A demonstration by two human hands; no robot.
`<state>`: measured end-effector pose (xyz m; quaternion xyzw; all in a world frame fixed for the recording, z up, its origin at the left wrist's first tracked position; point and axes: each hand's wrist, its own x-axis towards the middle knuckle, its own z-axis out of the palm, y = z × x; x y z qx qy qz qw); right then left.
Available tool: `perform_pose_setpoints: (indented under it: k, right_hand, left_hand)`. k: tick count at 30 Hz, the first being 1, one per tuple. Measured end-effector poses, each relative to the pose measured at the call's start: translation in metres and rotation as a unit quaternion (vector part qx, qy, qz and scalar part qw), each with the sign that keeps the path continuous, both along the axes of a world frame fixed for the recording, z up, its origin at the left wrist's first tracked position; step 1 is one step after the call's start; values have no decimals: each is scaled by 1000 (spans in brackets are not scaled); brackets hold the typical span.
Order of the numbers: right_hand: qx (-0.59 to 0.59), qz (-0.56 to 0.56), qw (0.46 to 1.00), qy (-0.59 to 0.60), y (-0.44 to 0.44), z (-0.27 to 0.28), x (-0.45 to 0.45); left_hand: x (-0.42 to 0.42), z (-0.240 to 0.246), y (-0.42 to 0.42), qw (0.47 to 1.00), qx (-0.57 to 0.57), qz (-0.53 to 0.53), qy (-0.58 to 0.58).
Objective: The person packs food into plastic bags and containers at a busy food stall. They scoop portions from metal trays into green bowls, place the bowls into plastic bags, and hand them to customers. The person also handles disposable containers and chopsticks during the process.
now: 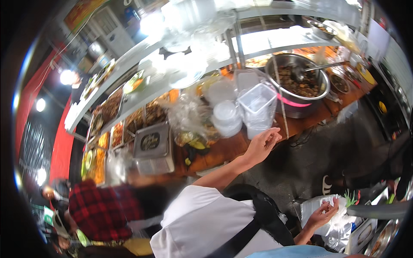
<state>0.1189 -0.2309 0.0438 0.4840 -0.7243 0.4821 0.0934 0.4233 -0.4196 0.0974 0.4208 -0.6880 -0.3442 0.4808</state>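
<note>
My left hand (265, 142) reaches over the edge of the wooden counter (222, 150), fingers loosely bent and nothing visible in them. Just past its fingertips stands a stack of clear rectangular plastic containers (258, 101) in a plastic bag. Beside that stack are clear round plastic tubs (226, 117). A large steel pot (319, 85) of dark stewed food, with a ladle (300, 72) in it, is beyond. Low on the right, my right hand (324, 213) is palm-up with curled fingers and seems to hold nothing. Behind it lies a silvery plastic bag (337, 237).
A lidded steel box (153, 142) and trays of cooked food (103, 145) line the counter's left. A metal shelf (200, 72) runs above. A person in a red plaid shirt (100, 209) is close on my left. Dark matting (274, 175) covers the floor.
</note>
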Motion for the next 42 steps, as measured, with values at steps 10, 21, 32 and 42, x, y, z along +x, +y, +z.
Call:
perform_pose_setpoints:
  k: [10, 21, 32, 42]
  right_hand:
    - [94, 78, 987, -106, 18, -28, 32]
    - [131, 73, 975, -163, -7, -33, 84]
    - [104, 134, 981, -90, -121, 3, 175]
    - [121, 281, 945, -118, -170, -3, 211]
  left_hand:
    - [54, -8, 80, 994, 75, 78, 7]
    - [141, 23, -2, 957, 54, 255, 126]
    - [212, -6, -93, 930, 120, 232, 259]
    - [197, -8, -36, 937, 192, 242, 165]
